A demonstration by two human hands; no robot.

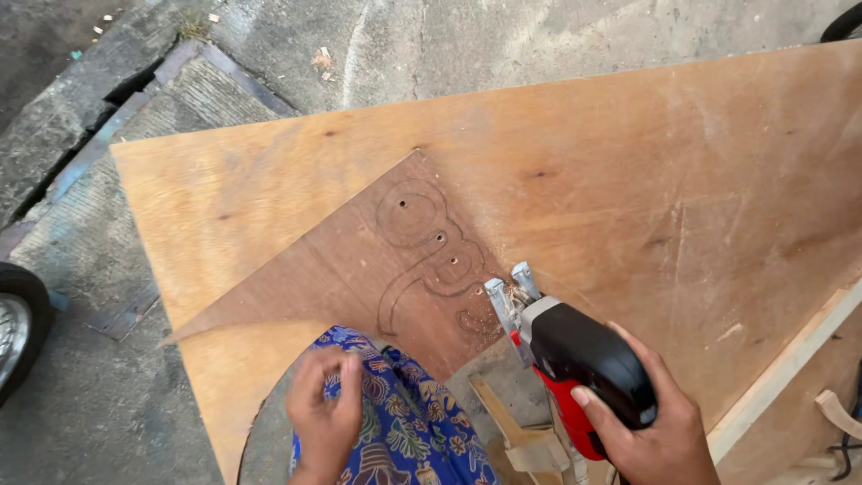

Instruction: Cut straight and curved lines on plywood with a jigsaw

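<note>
Right hand (651, 422): wrapped over the top handle of a black-and-red jigsaw (575, 364), its metal shoe at the edge of a dark plywood piece (359, 269). Left hand (325, 415): loosely curled, holding nothing, resting on blue patterned cloth (404, 431). Plywood piece: thin, stiff, pencilled with curved outlines and drilled holes, lying on a larger pale plywood sheet (628, 171). Handling, judged: light but springy, prone to chatter; best pressed flat near the cut line. Jigsaw: compact, moderately heavy, gripped by its handle.

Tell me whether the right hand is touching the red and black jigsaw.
Touching. The head view shows the right hand wrapped over the back of the jigsaw, fingers lying on its black housing, with no gap between them.
</note>
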